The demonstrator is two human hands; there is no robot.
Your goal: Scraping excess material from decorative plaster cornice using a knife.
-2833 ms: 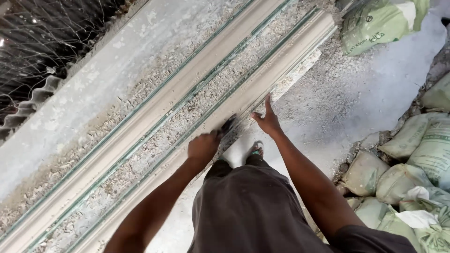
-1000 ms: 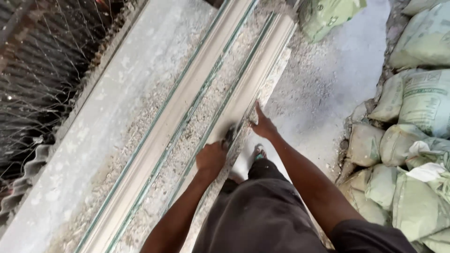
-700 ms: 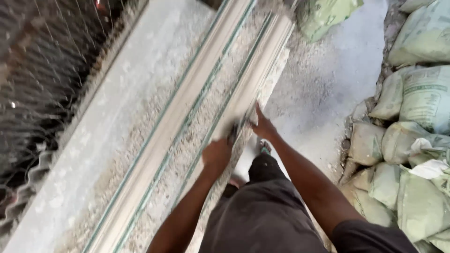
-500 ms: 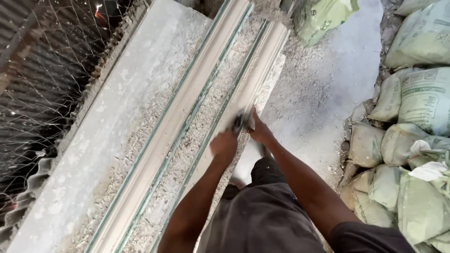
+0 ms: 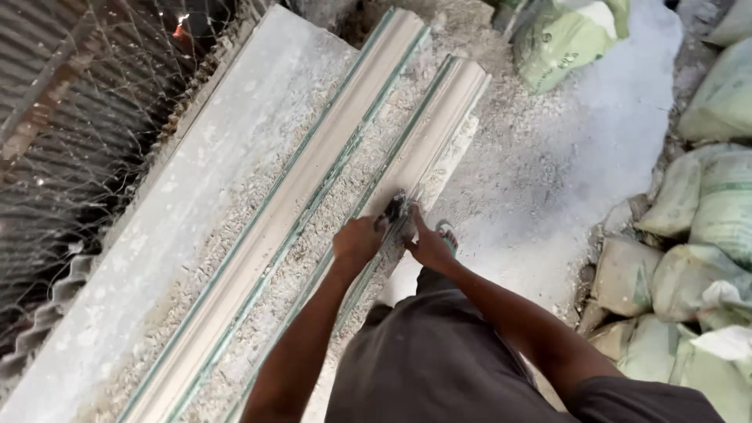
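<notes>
Long grey concrete counter [image 5: 196, 188] strewn with pale gritty crumbs, bearing two pale moulded strips [image 5: 313, 204] laid lengthwise side by side, just apart, with dusty white floor [image 5: 595, 157] alongside carrying heaped greenish sacks [image 5: 689, 235] near the right edge.

Long pale cast moulding strip [image 5: 427, 145] of matt, chalky plaster with greenish edges, rough grey concrete slab [image 5: 211, 164] strewn with coarse crumbly grit, dull corrugated metal sheet [image 5: 70, 102] behind thin wire mesh, woven green-white plastic sacks [image 5: 697, 227], powder-dusted floor [image 5: 548, 180]
</notes>
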